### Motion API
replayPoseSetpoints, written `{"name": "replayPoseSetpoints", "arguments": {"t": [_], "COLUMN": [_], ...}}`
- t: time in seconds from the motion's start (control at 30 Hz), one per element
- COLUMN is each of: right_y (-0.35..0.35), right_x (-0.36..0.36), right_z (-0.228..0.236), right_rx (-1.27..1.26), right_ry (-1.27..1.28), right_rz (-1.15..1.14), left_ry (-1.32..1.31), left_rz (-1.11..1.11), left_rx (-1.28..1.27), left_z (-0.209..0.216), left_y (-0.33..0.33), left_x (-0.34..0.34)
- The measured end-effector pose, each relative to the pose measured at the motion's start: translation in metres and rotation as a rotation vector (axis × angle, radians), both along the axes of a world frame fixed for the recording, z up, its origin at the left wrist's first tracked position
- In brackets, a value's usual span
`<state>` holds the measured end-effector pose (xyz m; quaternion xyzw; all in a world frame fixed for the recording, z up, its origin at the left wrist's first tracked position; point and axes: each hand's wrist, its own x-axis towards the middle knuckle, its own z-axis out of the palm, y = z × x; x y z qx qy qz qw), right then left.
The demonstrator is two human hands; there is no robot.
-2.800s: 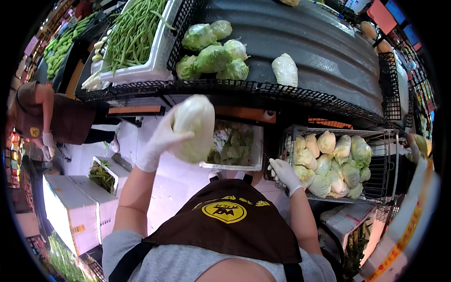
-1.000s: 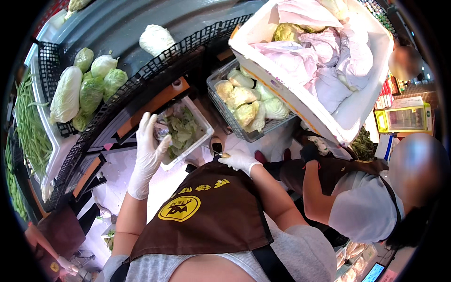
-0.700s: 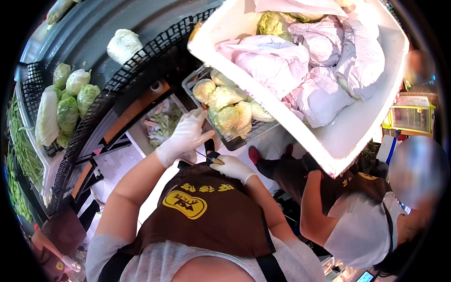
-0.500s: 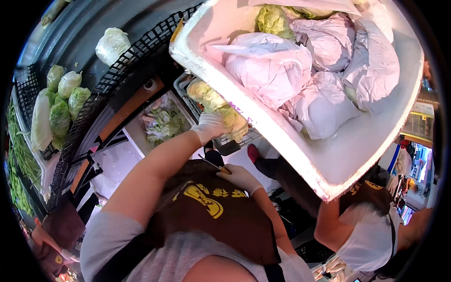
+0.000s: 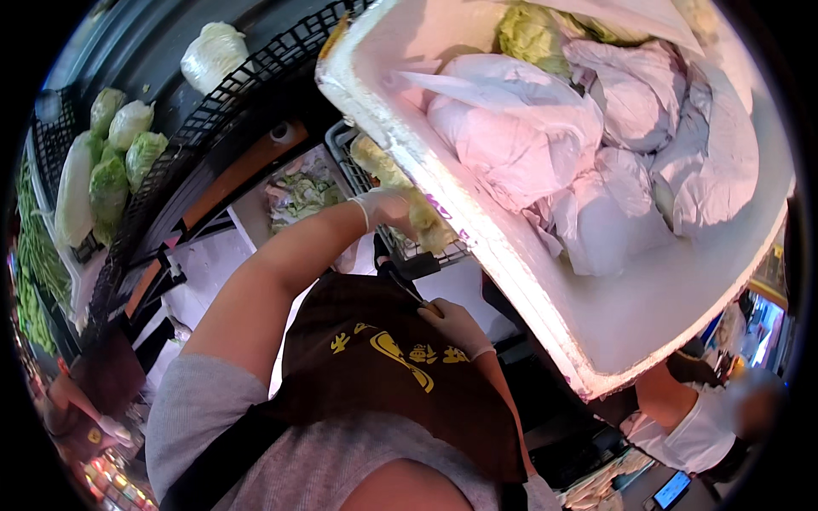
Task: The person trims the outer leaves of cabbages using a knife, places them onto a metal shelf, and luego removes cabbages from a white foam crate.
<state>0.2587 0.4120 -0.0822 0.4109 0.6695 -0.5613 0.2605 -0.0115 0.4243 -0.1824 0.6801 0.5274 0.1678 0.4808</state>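
Observation:
My left hand (image 5: 385, 209), in a white glove, reaches under the edge of a white foam box and is closed on a pale yellow-green cabbage (image 5: 430, 225). The box's rim and the cabbage hide part of its fingers. Another yellowish leafy piece (image 5: 377, 162) shows above that hand, over a grey wire basket (image 5: 343, 140). Close to my brown apron (image 5: 341, 383), my gloved right hand (image 5: 457, 324) is shut on a knife (image 5: 412, 293); its blade points up and left, hard to make out against the dark background.
The foam box (image 5: 596, 358) fills the upper right, with paper-wrapped heads (image 5: 515, 136) inside. Loose leaves (image 5: 300, 198) fill a bin on the left. Wrapped cabbages (image 5: 109, 192) sit in a black crate (image 5: 247, 85). A co-worker (image 5: 694, 434) stands at right, another person (image 5: 81, 413) at lower left.
The foam box appears shifted right and down in view. My left hand and the cabbage are now more covered by its edge. My right hand sits slightly further right, still holding the knife.

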Motion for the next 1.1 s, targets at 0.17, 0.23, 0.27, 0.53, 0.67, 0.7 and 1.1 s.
{"name": "replayPoseSetpoints", "arguments": {"t": [0.17,0.23,0.27,0.53,0.67,0.7,1.1], "right_y": [0.007,0.007,0.006,0.000,-0.002,0.001,0.010], "right_x": [-0.006,-0.004,-0.001,0.022,0.026,0.027,0.011], "right_z": [0.006,0.008,0.010,0.005,0.008,0.007,0.009], "right_rx": [0.049,0.062,0.071,0.059,0.038,0.013,0.075], "right_ry": [0.008,0.012,0.011,-0.044,-0.033,-0.035,0.046], "right_rz": [0.029,0.020,0.008,-0.063,-0.142,-0.161,0.004], "left_ry": [0.721,0.713,0.702,0.662,0.592,0.551,-1.580], "left_rz": [0.305,0.452,0.456,0.490,0.456,0.452,0.797], "left_rx": [0.010,0.313,0.298,0.005,0.052,0.057,-0.849], "left_z": [-0.048,-0.083,-0.095,-0.162,-0.132,-0.115,0.085], "left_y": [0.017,0.028,0.037,0.067,0.054,0.049,-0.128], "left_x": [0.011,0.011,0.012,0.018,0.004,-0.003,-0.060]}}
